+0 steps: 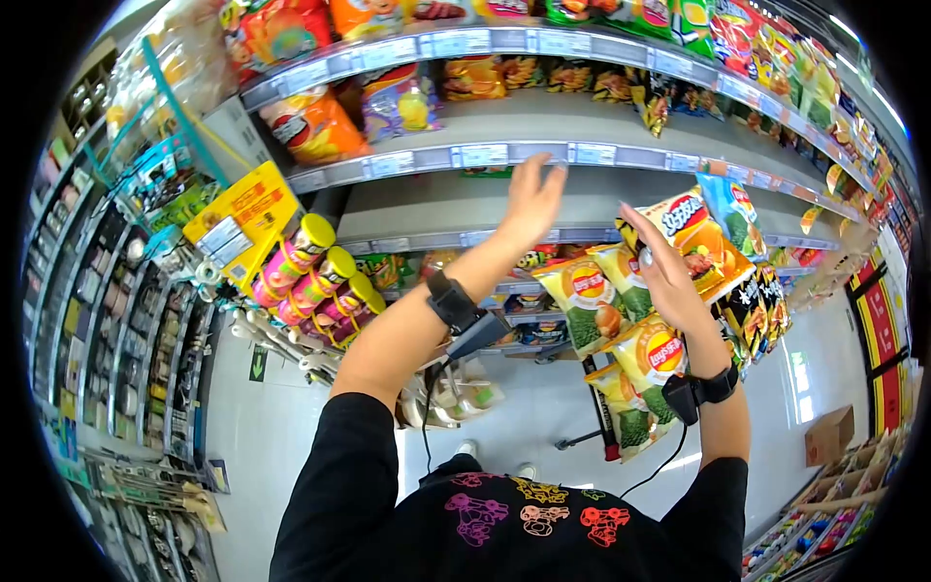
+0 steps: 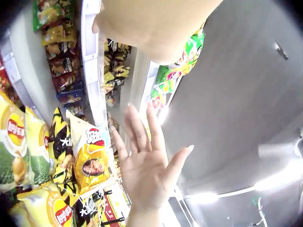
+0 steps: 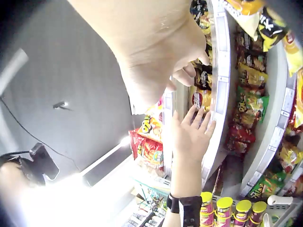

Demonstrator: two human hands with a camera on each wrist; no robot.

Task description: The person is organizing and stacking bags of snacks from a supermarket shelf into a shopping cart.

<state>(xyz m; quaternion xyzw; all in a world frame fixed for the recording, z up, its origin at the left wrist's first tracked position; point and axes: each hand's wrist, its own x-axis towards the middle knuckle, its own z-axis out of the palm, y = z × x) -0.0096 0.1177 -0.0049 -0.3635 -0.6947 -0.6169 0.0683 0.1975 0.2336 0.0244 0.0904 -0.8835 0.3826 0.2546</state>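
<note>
In the head view my left hand [image 1: 536, 206] is raised before the shelf edge, fingers extended and holding nothing. My right hand [image 1: 667, 276] has straight fingers beside a white-and-orange snack bag [image 1: 718, 257] and yellow-green chip bags [image 1: 652, 354]; whether it touches them cannot be told from this view. The left wrist view shows the right palm [image 2: 144, 176] empty, fingers spread, with the orange bag [image 2: 91, 158] behind it. In the right wrist view the left palm [image 3: 191, 141] is also bare, and the near right hand [image 3: 156, 61] has its fingers partly bent.
Snack bags line the upper shelves, including an orange bag [image 1: 315, 126] and a purple bag [image 1: 400, 105]. Yellow-lidded canisters [image 1: 310, 276] hang at left beside a yellow sign [image 1: 242, 225]. Part of a cart [image 1: 603, 412] shows under the chip bags. A cardboard box [image 1: 829, 436] stands at right.
</note>
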